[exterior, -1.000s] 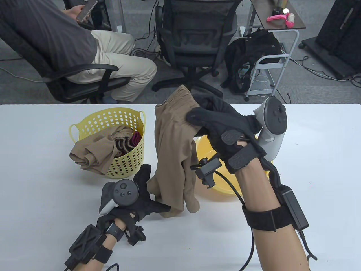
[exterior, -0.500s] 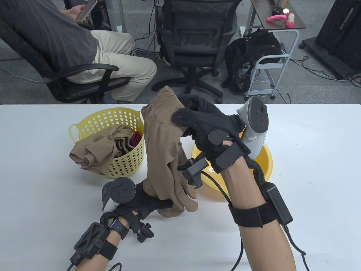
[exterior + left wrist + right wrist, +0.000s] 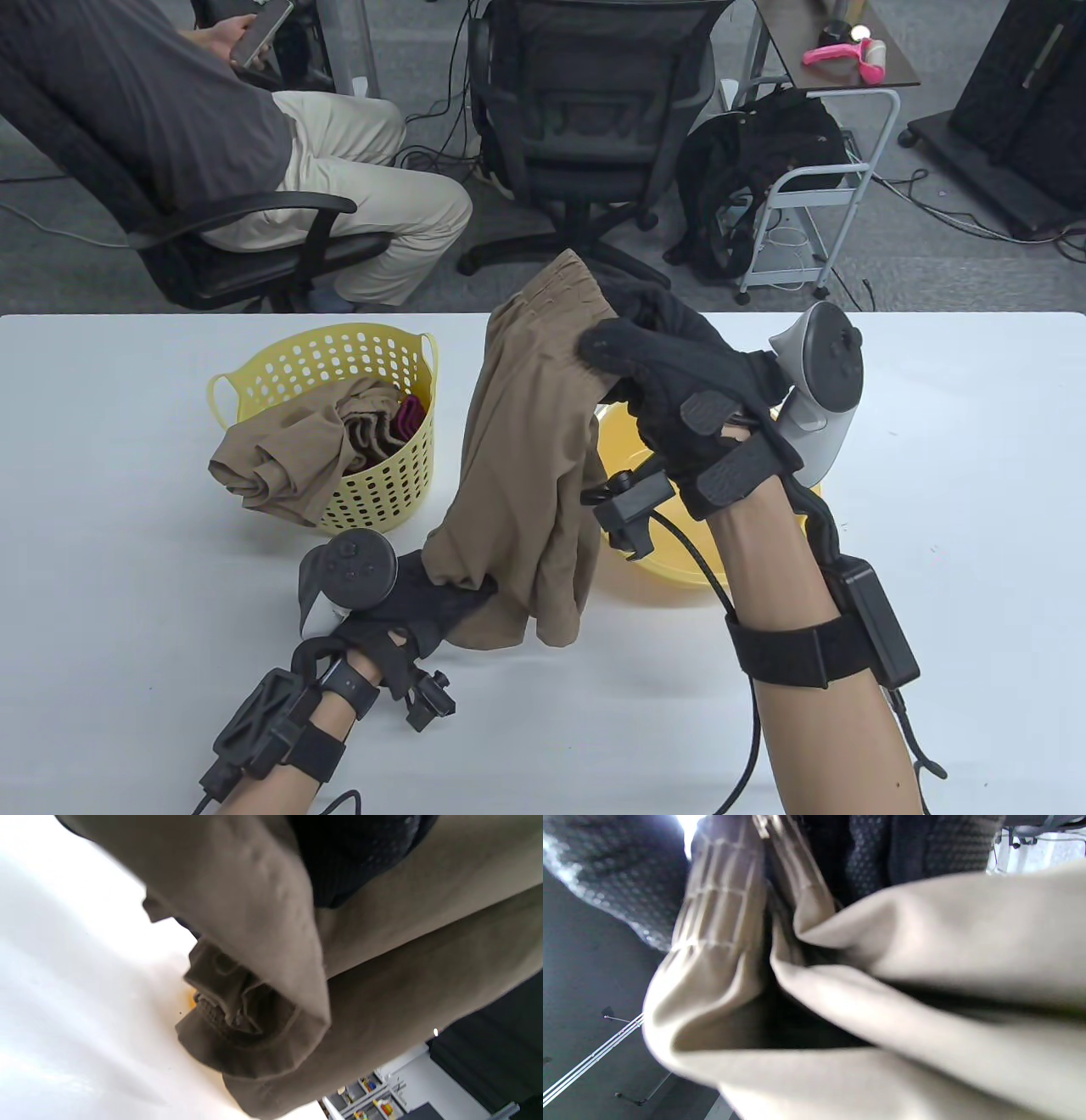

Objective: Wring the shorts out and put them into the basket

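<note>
Table view: right hand [image 3: 679,382] clenches soft tan shorts [image 3: 526,475] by the waistband; left hand [image 3: 424,598], at seven o'clock, grips their hem.

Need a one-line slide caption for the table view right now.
Right hand holds tan shorts up by the waistband, left hand grips the hem, beside the yellow basket.

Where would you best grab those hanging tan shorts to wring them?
Probably at both ends. The shorts hang lengthwise: the right hand grips the bunched waistband from above, and the left hand holds the lower leg hems from below-left, so twisting the ends in opposite directions should work.
</note>
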Motion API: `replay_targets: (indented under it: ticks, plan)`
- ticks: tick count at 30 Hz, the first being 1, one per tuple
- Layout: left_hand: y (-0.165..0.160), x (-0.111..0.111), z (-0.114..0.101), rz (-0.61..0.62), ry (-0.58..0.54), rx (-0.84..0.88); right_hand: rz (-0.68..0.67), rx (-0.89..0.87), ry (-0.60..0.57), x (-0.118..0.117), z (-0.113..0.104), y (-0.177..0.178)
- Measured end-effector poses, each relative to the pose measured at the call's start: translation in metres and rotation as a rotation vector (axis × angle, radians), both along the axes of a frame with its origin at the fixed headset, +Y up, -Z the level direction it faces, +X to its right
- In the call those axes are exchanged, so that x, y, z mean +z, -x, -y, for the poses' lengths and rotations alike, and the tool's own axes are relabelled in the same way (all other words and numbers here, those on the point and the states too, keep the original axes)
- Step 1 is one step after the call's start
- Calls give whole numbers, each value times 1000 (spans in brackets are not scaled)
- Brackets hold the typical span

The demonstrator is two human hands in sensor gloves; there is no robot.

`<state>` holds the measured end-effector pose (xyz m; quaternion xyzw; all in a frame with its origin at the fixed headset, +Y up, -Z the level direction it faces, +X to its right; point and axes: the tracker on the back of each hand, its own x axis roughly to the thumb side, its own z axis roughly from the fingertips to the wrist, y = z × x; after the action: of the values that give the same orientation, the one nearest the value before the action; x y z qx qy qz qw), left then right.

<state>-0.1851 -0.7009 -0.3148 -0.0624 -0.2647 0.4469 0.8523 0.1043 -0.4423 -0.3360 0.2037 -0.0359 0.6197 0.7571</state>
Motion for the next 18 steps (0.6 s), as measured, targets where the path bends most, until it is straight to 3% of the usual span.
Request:
replay_targets:
  ticks: [8, 12, 18]
  plan:
    - [16, 3, -10, -49, -16, -115, 134, 119, -42, 2, 4, -30]
    - [27, 4, -19, -83, -8, -171, 231, 250, -64, 4, 8, -47]
    - [38, 6, -45, -118, -89, -349, 349, 479, -109, 7, 22, -63]
